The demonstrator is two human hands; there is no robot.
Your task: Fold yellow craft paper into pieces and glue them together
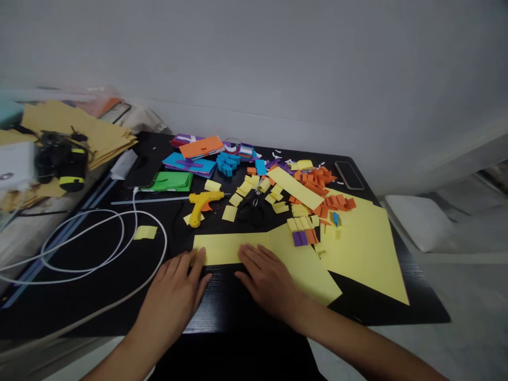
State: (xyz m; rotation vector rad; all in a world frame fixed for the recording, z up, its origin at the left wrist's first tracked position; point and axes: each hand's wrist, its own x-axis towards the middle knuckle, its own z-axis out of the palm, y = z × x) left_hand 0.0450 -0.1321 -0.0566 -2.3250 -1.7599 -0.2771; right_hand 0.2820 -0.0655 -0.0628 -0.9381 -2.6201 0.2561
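A yellow paper strip [222, 248] lies flat near the front of the black table. My left hand [177, 288] rests at its left end, palm down, with fingertips on the paper's edge. Flat on the strip's right part is my right hand [268, 278], fingers stretched out. Under that hand and to its right spreads a wider yellow sheet [305, 267]; how it joins the strip is partly hidden. Beyond the strip are a yellow glue gun [202, 203], black-handled scissors [252, 209] and several small folded yellow paper pieces [230, 213].
A large yellow sheet [365, 248] covers the right side, beside orange paper pieces [317, 182]. Blue [190, 164] and green paper [172, 181] lie at the back. A white cable [164, 238] loops at left. A phone [349, 175] lies back right.
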